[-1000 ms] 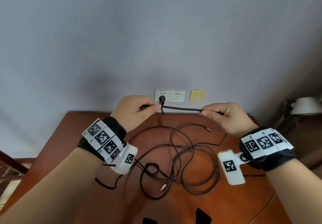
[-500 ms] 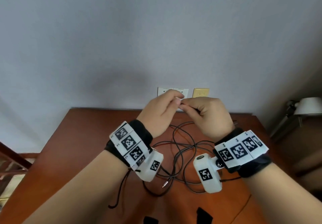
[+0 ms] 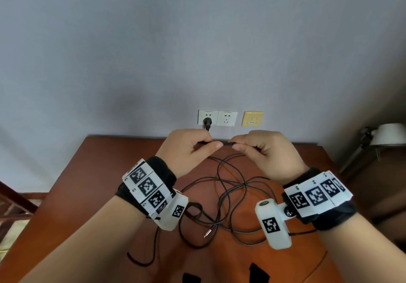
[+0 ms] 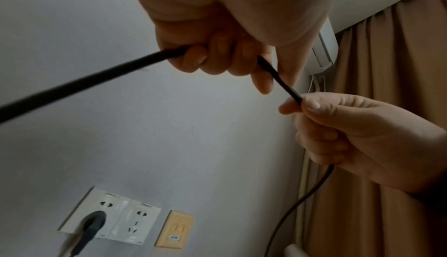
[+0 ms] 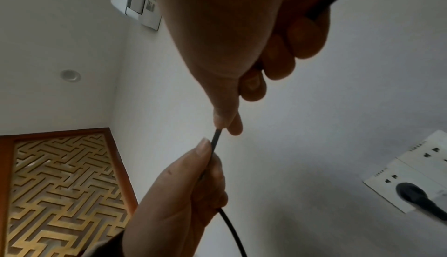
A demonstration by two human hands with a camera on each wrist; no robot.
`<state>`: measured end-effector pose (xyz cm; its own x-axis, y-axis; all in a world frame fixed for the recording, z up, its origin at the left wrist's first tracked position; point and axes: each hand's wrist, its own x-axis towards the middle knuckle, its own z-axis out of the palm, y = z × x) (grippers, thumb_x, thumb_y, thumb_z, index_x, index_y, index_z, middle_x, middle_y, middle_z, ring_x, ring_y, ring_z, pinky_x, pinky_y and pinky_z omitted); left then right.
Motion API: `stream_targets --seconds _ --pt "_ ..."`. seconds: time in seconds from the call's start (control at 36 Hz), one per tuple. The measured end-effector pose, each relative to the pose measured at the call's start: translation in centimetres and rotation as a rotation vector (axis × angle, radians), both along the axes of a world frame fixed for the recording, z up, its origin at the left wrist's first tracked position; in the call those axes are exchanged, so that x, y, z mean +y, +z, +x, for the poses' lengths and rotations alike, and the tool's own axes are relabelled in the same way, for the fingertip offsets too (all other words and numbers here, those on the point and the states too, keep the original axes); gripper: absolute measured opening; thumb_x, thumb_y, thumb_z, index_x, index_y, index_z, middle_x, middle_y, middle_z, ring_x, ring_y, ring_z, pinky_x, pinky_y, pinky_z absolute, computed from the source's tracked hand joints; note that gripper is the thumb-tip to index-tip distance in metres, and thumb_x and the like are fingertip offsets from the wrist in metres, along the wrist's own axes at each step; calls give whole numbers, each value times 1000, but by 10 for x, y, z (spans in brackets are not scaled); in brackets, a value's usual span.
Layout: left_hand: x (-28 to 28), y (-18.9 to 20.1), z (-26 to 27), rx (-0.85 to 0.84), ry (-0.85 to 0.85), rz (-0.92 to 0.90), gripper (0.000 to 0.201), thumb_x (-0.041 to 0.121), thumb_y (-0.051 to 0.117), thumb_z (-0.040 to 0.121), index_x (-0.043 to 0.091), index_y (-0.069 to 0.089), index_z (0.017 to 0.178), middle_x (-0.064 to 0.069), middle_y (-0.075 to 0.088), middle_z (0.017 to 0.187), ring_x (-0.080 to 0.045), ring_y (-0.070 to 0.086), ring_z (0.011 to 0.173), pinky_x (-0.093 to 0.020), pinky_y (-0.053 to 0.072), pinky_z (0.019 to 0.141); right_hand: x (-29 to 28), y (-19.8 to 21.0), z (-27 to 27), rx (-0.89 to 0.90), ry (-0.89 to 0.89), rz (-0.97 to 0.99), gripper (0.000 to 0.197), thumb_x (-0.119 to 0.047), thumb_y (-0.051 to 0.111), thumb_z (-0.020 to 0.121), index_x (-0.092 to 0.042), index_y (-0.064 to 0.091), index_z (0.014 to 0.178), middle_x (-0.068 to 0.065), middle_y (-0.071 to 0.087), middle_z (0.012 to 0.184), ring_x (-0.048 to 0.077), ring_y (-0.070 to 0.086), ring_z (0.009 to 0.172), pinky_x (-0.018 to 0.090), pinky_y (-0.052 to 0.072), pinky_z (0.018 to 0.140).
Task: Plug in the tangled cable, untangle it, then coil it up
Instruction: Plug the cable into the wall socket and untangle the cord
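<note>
Untangling step: both hands, left hand [image 3: 189, 148] and right hand [image 3: 265, 150], pinch the thin black plugged-in cable [image 3: 226, 143]; next, likely feeding length through, clearing loops on the near surface [image 3: 87, 172].

Each bare arm wears a black wristband [image 3: 163, 169] with white tags [image 3: 146, 187] showing black square patterns, plus a small white camera box [image 3: 273, 224].

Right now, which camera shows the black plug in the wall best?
The left wrist view: the black plug sits large and whole in the white wall socket. The head view shows it small; the right wrist view catches it blurred near the edge.
</note>
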<state>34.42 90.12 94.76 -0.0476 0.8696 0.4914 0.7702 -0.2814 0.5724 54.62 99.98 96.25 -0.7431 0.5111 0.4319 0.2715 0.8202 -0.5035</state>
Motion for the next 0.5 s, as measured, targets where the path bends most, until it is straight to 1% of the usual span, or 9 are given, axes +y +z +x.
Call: stream_targets --seconds 0.08,0.14,0.19,0.22,0.28,0.33,0.36,0.44,0.5 --pt "-3 0 -8 51 14 -10 29 50 51 89 31 57 68 11 57 60 -9 55 62 -19 40 58 5 -3 3 -8 -15 -31 22 -36 56 91 -27 73 102 -12 69 83 5 64 79 31 52 74" --pt "-4 2 -18 69 40 -23 30 48 54 90 30 56 66 12 56 59 -8 54 63 -15 37 57 11 -3 7 -9 -46 -62 21 -34 58 92 -25 73 103 -20 67 86 -3 62 82 25 50 77" --pt "-5 3 -29 90 82 -34 33 51 53 89 31 53 63 12 52 56 -6 52 60 -12 34 56 18 -3 15 -4 -86 -75 25 -38 58 89 -25 74 102 -28 64 82 -11 60 81 19 47 78" --pt "-7 3 -35 98 99 -41 35 55 50 87 31 52 63 12 52 55 -6 52 60 -12 33 56 22 -2 19 -2 -95 -76 27 -40 57 87 -25 74 101 -29 64 78 -10 61 80 17 45 76" --pt "-9 2 -43 106 105 -53 36 58 45 86 31 53 63 11 54 57 -7 52 60 -18 37 57 27 -2 27 -2 -97 -71 25 -40 57 86 -27 74 97 -20 66 76 -1 62 77 19 45 73" --pt "-11 0 -47 108 102 -59 38 58 45 86 29 56 65 9 56 59 -9 54 59 -26 42 58 28 -3 30 -13 -85 -50 20 -38 59 89 -26 74 96 -9 65 72 6 62 73 23 47 71" --pt "-12 -1 -48 104 108 -62 38 57 45 86 27 57 65 9 57 59 -9 54 60 -27 43 58 27 -3 30 -19 -79 -39 20 -37 58 90 -25 74 96 -8 64 70 7 61 72 24 47 70" --pt "-11 -3 -49 101 135 -62 36 55 43 87 29 56 66 12 56 60 -7 53 64 -26 40 61 24 -1 26 -16 -79 -14 23 -37 55 88 -25 74 94 -8 63 68 8 60 70 25 46 69" --pt "-10 -5 -50 98 162 -65 40 51 39 90 23 62 73 9 61 68 -11 55 70 -32 43 66 22 1 24 8 -72 12 24 -39 53 89 -26 73 93 -10 61 67 6 59 70 24 45 67"
